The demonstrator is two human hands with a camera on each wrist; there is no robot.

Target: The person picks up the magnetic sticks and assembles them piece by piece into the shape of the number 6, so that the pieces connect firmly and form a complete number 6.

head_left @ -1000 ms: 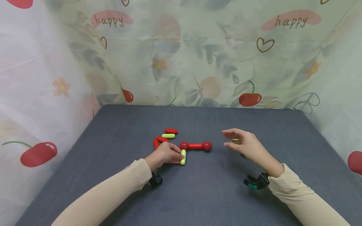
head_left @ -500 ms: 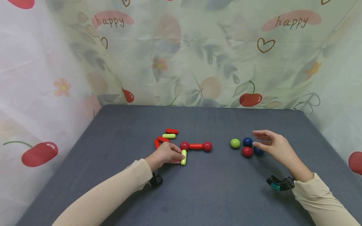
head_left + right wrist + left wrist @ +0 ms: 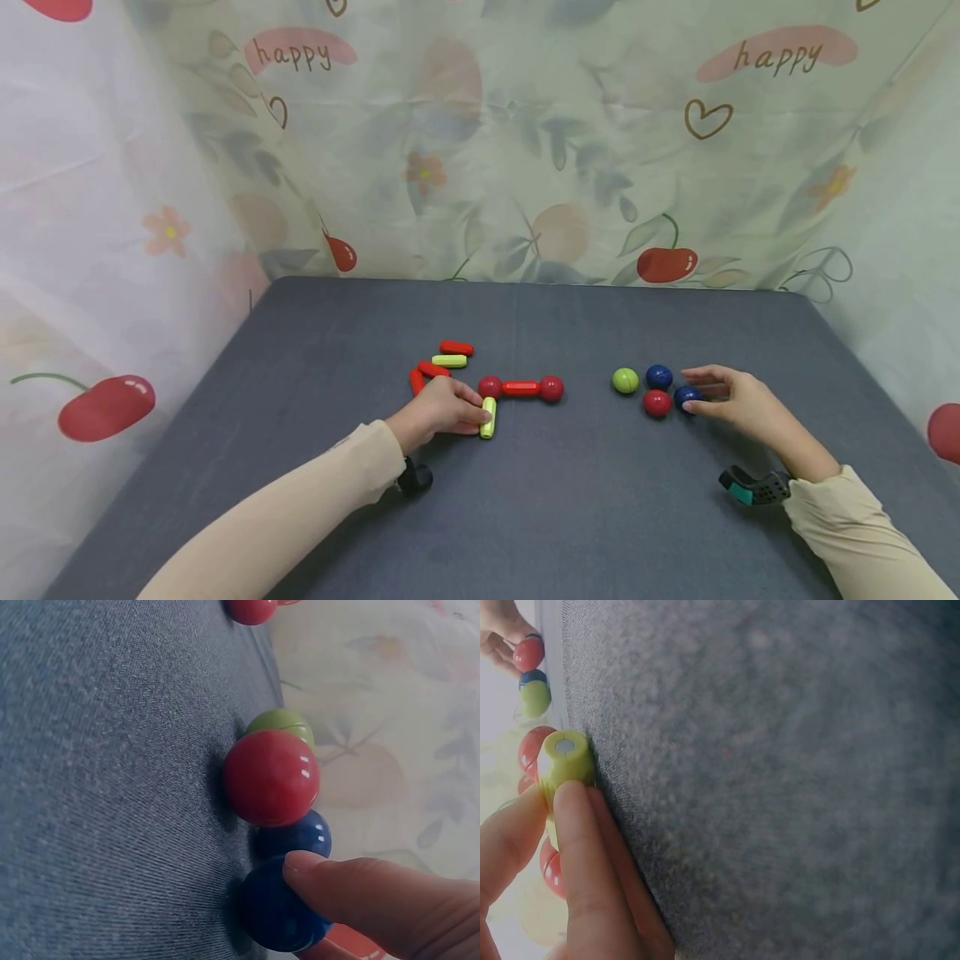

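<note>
Right fingers pinch outer blue ball on bench, well apart at three o'clock from yellow stick, which left fingers grip, long axis twelve-to-six, at red ball's six o'clock.

Grey table, coloured balls, short rods

Pale cloth printed with cherries, flowers and the word "happy" screens a gray-covered table on three sides, forming a booth-like tabletop setting; the kind of room beyond is hidden.
</note>
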